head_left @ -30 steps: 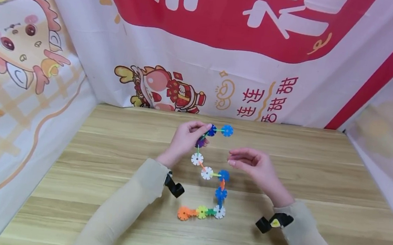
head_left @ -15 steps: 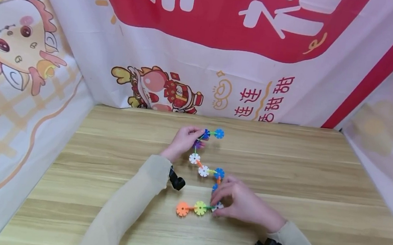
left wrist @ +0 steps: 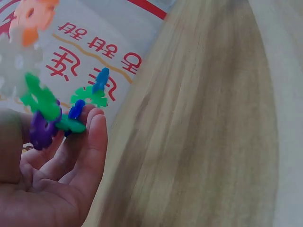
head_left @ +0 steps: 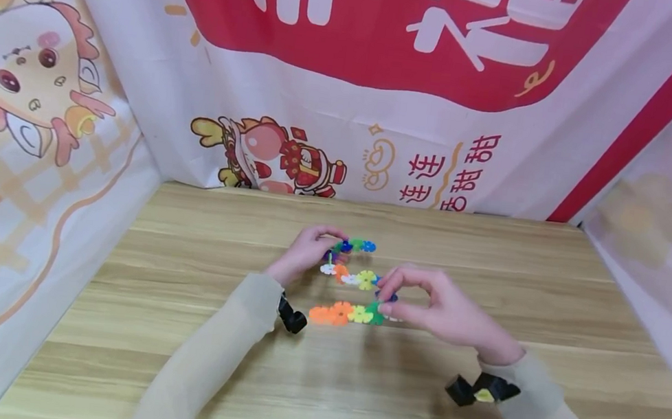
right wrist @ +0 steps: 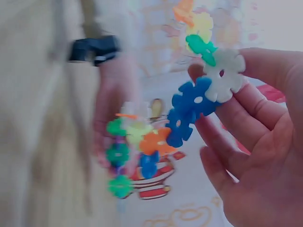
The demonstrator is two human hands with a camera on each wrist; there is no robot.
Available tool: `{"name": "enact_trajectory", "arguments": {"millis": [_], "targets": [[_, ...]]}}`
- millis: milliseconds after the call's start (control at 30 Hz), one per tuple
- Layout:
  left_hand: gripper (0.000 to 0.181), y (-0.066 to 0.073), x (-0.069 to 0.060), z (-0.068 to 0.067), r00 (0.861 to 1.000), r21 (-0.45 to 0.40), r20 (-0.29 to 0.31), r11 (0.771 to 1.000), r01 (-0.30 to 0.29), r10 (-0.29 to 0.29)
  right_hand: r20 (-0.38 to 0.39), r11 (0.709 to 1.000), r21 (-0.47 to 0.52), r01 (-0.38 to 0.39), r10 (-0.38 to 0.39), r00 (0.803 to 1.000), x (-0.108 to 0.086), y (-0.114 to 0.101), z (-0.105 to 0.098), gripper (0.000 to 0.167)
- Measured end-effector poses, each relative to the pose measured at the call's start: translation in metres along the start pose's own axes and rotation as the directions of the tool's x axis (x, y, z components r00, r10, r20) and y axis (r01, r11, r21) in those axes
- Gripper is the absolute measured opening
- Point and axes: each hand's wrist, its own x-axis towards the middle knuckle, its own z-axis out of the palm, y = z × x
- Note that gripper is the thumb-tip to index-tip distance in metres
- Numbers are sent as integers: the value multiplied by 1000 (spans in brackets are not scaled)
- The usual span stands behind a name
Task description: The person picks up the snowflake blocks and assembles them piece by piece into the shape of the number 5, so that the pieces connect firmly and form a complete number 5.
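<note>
A chain of interlocked plastic snowflake discs (head_left: 365, 280) in several colours hangs between my two hands in a zigzag. In the head view my left hand (head_left: 305, 253) grips its far part, around the dark blue and purple discs (left wrist: 43, 130). A light blue disc (head_left: 369, 246) ends the chain just beyond those fingers. With thumb and fingers, my right hand (head_left: 439, 308) pinches the white disc (right wrist: 226, 75) at the near corner. From there a green, a yellow and orange discs (head_left: 319, 315) stick out to the left. The right fingers partly hide the blue discs (right wrist: 191, 97).
A wooden table (head_left: 314, 400) lies under the hands. Printed cloth (head_left: 301, 81) stands behind it, and more hangs along the left and right sides. Each wrist wears a black camera strap (head_left: 291, 315).
My right hand came in from beside the chain, took hold of the white disc and raised the near part, which tilted edge-on. My left hand kept its grip and shifted slightly nearer.
</note>
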Motion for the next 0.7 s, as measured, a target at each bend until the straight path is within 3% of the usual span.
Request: {"name": "enact_trajectory", "arguments": {"millis": [100, 233, 367, 500, 700], "targets": [[23, -3, -3, -1, 1000, 106, 17, 994, -10, 8, 3, 999, 50, -6, 6, 1000, 8, -8, -15, 2], [24, -7, -9, -1, 997, 128, 71, 992, -7, -2, 7, 993, 115, -21, 20, 1000, 21, -15, -31, 4], [29, -8, -16, 1, 992, -5, 125, 999, 31, -31, 7, 983, 174, -60, 60, 998, 32, -19, -41, 6], [35, -9, -22, 2, 982, -170, 172, 980, 102, -72, -31, 964, 229, -137, 148, 989, 40, -22, -49, 11], [50, -11, -36, 2, 972, -177, 211, 975, 138, -99, -70, 927, 299, -228, 260, 963, 49, -20, -63, 18]]}}
